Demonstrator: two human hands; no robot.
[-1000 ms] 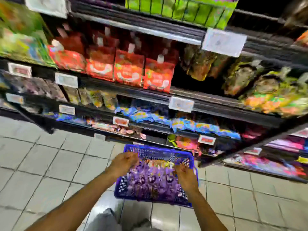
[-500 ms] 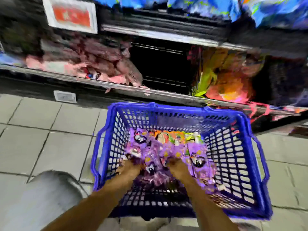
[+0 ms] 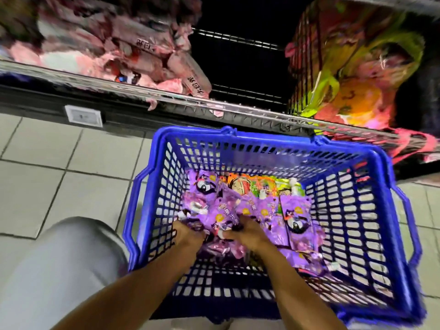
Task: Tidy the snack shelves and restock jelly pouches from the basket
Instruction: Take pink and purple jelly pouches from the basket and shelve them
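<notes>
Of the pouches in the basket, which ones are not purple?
The orange-and-green pouches at the far side of the blue basket, against its back wall. All the others, including the purple pouches under both hands, are purple.

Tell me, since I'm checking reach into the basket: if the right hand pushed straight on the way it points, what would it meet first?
The right hand is already among the purple jelly pouches; straight on it would probably plough further into them, then meet the orange-and-green packs.

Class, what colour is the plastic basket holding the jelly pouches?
Blue: the basket shows best in the head view.
</notes>
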